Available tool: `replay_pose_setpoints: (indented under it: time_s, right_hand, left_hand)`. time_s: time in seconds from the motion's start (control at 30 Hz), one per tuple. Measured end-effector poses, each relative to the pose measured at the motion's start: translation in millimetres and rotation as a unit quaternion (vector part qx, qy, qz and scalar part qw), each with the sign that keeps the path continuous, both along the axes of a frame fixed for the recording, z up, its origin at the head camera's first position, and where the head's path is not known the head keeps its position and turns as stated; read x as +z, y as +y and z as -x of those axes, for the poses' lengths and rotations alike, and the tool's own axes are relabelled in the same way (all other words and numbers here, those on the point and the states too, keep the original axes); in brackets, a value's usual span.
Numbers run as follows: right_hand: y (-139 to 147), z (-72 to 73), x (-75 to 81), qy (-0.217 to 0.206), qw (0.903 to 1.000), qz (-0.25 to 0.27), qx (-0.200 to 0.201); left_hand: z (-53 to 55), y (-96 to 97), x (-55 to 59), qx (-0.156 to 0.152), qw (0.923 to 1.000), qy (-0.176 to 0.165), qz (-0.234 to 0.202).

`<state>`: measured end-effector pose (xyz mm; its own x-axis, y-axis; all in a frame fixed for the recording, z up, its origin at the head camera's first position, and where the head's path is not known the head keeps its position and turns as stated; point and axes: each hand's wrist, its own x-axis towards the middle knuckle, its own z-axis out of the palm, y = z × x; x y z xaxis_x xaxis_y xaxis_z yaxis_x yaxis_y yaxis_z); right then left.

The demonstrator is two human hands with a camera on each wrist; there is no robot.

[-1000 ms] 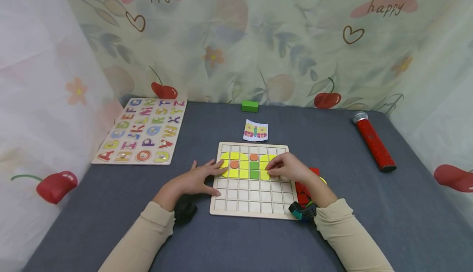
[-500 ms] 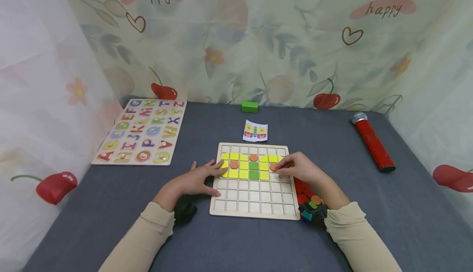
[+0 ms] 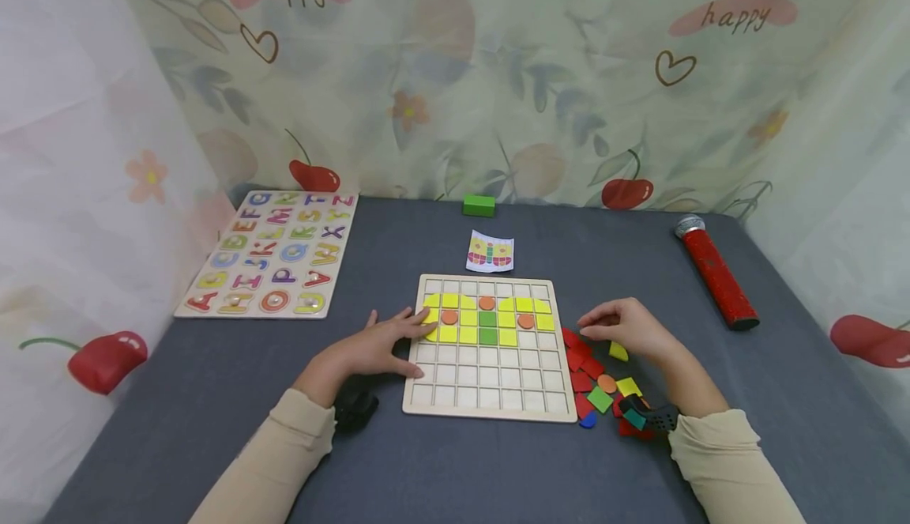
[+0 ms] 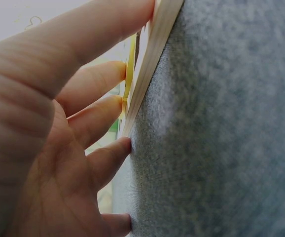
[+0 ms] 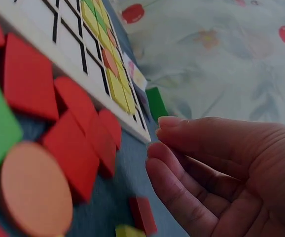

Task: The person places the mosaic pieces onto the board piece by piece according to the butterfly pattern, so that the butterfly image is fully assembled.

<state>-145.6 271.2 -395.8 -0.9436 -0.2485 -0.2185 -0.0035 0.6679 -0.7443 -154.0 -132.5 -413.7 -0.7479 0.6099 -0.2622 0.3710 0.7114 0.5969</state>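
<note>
A wooden grid board lies on the dark cloth, its upper rows filled with yellow tiles, two green squares and orange discs. My left hand rests along the board's left edge, fingers spread; in the left wrist view, its fingertips touch yellow tiles and the wooden rim. To the right of the board, my right hand hovers near the loose pieces. Its thumb and fingers are bent a little, and the right wrist view shows nothing between them.
Beside the board lie loose red tiles, a green square, an orange disc and a blue piece. Behind it are a butterfly pattern card and a green block. An alphabet board and red microphone flank them.
My right hand has moved right, off the board and over beside the loose pieces. This uncovers an orange disc and a yellow tile in the right-hand columns. The left hand stays put.
</note>
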Motion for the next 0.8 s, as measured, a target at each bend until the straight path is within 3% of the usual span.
replay_pose_setpoints:
  time_s: [0.13, 0.4, 0.6, 0.8]
  right_hand:
    - [15.7, -10.7, 0.6, 0.002, 0.9999, -0.005, -0.011]
    - [39.9, -41.1, 0.7, 0.006, 1.0, -0.005, 0.005]
    - [51.0, -57.5, -2.0, -0.027, 0.9994, 0.01, 0.02]
    - [56.1, -62.5, -6.1, -0.064, 0.9962, 0.033, 0.049]
  left_hand:
    - [-0.1, 0.0, 0.9, -0.001, 1.0, -0.002, -0.001]
    - [-0.3, -1.5, 1.3, 0.001, 1.0, 0.0, 0.002]
    - [-0.3, -1.3, 0.0, 0.0, 1.0, 0.001, -0.003]
    - [-0.9, -0.6, 0.6, -0.002, 1.0, -0.003, -0.008]
